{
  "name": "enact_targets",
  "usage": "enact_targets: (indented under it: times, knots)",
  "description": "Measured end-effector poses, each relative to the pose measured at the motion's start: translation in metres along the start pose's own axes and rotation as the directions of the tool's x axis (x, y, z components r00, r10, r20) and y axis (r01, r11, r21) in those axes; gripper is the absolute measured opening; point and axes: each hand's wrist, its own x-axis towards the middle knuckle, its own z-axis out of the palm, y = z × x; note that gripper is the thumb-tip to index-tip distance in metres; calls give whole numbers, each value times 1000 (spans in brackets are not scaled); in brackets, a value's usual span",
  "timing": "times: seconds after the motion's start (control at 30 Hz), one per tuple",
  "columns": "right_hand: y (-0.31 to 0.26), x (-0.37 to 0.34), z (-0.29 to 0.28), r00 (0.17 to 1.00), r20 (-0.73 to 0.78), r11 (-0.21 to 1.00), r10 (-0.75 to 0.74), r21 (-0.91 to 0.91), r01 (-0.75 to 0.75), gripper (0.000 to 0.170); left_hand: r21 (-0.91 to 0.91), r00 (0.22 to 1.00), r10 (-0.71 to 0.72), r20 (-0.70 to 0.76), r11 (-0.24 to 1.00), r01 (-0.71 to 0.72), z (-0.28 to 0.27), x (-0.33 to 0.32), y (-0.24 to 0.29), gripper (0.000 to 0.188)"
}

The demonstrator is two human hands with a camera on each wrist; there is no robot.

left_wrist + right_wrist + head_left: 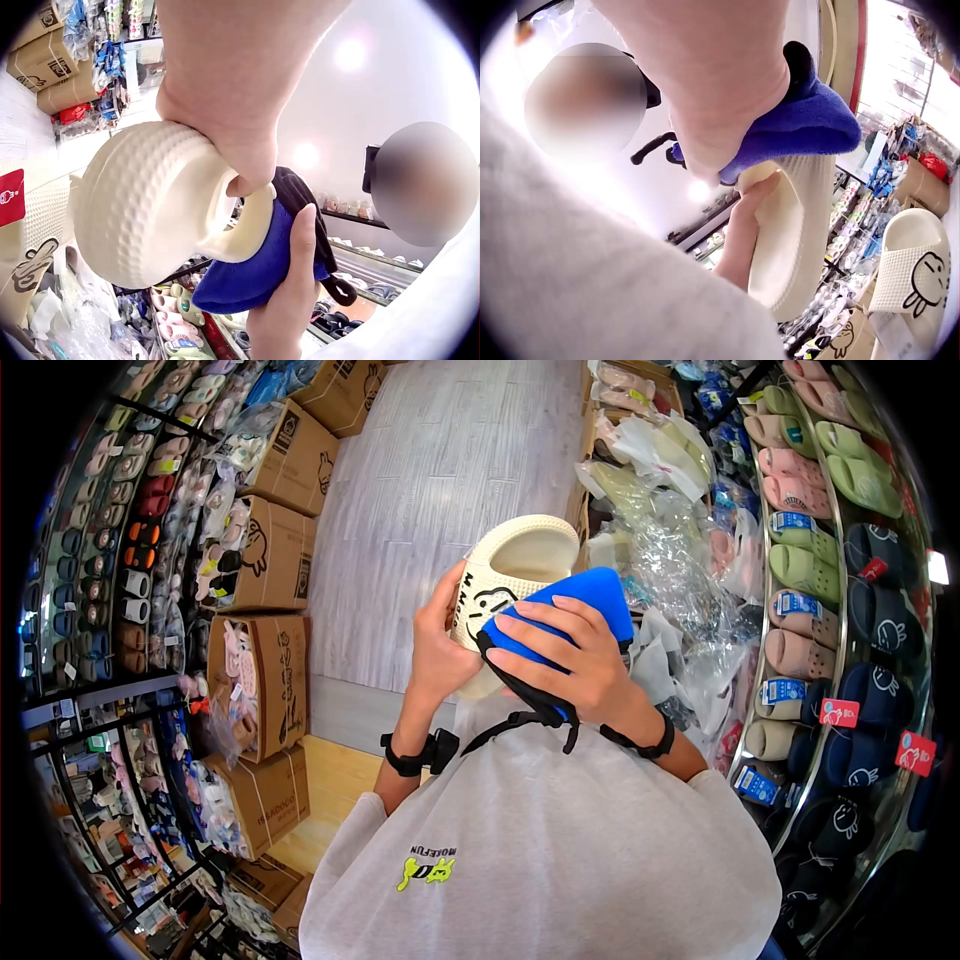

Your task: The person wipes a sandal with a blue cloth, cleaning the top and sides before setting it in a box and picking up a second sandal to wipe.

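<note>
Now, left shelf (150, 530): many small shoes are standing there in rows, and beside it the cardboard boxes (277, 550) are holding goods in plastic.
Left hand (440, 645): it is gripping the cream slipper (490, 568) by its side; in the left wrist view the thumb is reaching into its opening.
Slipper: it is hanging in the air in front of the grey shirt (560, 820), between the two hands, and its black face drawing is showing partly.
Blue cloth (608, 596): it is covering one part of the slipper's upper, and its black cord is hanging below.
Step in hand: by my judgement, the cloth is being pressed or rubbed on the slipper; whether it is sliding, I cannot tell.
Right hand (575, 660): its fingers are spreading over the cloth and holding it against the slipper, with the thumb on the other side.
Next move: I judge it is calling for a steady left hold and light, even pressure from the right, with the cord lying away from the fingers.
Right shelf (800, 580): pink, green and dark slippers are hanging there.
</note>
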Motion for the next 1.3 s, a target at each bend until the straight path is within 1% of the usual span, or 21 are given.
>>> enact_targets:
  times: [0.03,0.1,0.17,0.23,0.37,0.43,0.53,0.63,0.7,0.77,0.8,0.87,0.97,1.03,1.17,1.3]
  knots:
    - [1,-1,1,1000,1,1000,-12,-5,12,43,1,1000,1,1,1000,-1,-1,0,-1,75]
    - [7,3,-5,998,-2,998,60,34,-60,44,50,1000,-14,-11,999,15,-2,-2,-1,75]
    - [13,2,-2,993,-58,995,102,21,-101,47,66,1000,-26,-7,997,26,-2,-2,3,75]
    - [10,3,-3,994,-65,996,90,12,-89,48,77,1000,-3,-8,997,3,-2,-3,3,75]
    - [2,1,-3,1000,-2,1000,-1,20,1,44,37,1000,22,-10,999,-21,-1,-3,1,74]
    - [4,0,-4,1000,18,1000,-6,27,5,44,34,999,17,-30,999,-16,0,-4,1,73]
    - [6,0,-5,995,-38,996,93,11,-93,47,61,1000,6,-4,998,-6,-1,-6,2,73]
    - [3,0,-5,993,-64,995,98,-5,-99,47,69,1000,4,7,998,-5,0,-7,6,73]
    - [-2,0,-6,998,-34,998,56,4,-56,46,53,1000,-4,-2,999,4,1,-7,5,73]
    - [-2,-2,-5,1000,-4,1000,-17,5,17,46,37,1000,-12,-10,999,12,2,-8,5,73]
    - [-1,-2,-6,1000,-4,1000,-18,5,18,46,33,1000,0,-16,999,0,2,-8,5,73]
    - [3,-1,-8,1000,4,999,30,21,-30,46,29,1000,12,-21,1000,-12,2,-8,5,74]
    - [2,0,-8,995,-50,996,88,7,-88,46,62,1000,15,-8,998,-14,1,-10,6,74]
    - [-3,-1,-6,996,-46,997,74,5,-74,46,56,1000,-5,12,998,5,0,-10,9,74]
    - [-4,-4,-6,999,-13,999,43,15,-42,45,56,1000,4,12,998,-5,1,-9,7,74]
    - [0,-2,-7,996,-35,996,84,10,-83,46,60,1000,8,2,998,-8,2,-10,7,74]
